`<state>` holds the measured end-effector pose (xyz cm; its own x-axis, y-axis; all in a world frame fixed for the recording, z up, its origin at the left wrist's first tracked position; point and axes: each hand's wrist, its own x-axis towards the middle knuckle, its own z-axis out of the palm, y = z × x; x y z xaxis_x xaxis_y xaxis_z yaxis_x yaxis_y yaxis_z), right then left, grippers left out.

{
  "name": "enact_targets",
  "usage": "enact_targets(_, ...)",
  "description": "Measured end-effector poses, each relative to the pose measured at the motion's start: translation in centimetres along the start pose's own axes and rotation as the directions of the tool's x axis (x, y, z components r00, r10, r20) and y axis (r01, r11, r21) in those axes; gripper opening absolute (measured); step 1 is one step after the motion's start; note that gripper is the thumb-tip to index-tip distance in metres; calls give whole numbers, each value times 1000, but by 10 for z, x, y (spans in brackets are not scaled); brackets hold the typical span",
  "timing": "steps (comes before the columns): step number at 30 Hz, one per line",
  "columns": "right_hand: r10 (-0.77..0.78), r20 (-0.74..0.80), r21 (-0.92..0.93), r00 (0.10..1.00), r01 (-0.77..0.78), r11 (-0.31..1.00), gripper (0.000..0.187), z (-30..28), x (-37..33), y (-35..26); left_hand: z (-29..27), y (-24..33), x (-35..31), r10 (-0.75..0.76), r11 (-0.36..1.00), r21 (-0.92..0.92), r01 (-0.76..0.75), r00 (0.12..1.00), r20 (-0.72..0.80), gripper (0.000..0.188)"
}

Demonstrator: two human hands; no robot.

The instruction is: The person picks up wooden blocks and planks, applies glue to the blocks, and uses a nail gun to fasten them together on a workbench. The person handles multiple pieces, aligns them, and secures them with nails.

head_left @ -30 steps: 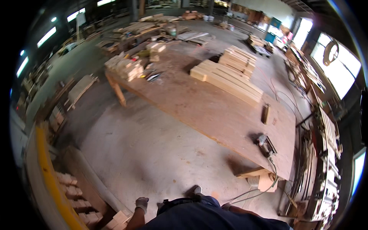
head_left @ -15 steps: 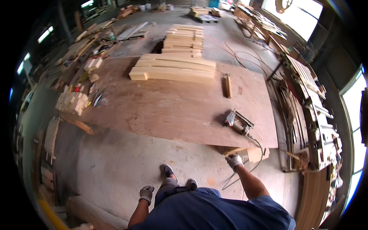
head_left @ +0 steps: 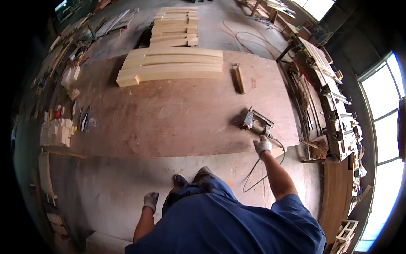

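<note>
On the reddish-brown plywood tabletop [head_left: 177,114] lies a nail gun [head_left: 259,122] with a silver and dark body, an air hose trailing from its rear. My right hand [head_left: 263,145], in a pale work glove, is over the table's near edge beside the gun's rear end. Its thumb and fingers are apart, and I see no grip on the tool. My left hand [head_left: 150,200], in a greyish glove, hangs low at my side with curled fingers and nothing visible in it. Farther up the table are pale shaped timbers [head_left: 173,63] laid side by side and a narrow wooden-looking stick [head_left: 240,79].
More pale timbers [head_left: 175,27] are stacked beyond the table. Wood blocks [head_left: 57,132] and hand tools [head_left: 85,120] occupy the left end. The green hose [head_left: 252,186] loops below the near edge toward the floor. A cluttered rack of wood and clamps [head_left: 338,106] stands on the right.
I have stepped closer to the table. My right hand has moved from below the near edge up to the nail gun's rear. My left hand stays low at my side.
</note>
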<state>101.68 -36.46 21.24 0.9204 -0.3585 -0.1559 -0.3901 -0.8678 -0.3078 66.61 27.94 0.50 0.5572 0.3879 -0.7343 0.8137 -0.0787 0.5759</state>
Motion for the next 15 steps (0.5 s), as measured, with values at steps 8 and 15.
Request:
enact_targets(8,43,71,-363,997,-14,932,49,-7,84,-29,6,66,-6,-69,996,-58,63,993,-96,26)
enact_targets(15,-152,429,-410,890,342,845,64,22,142,-26,35,115,-63,-152,987,-64,147,985,-80,29)
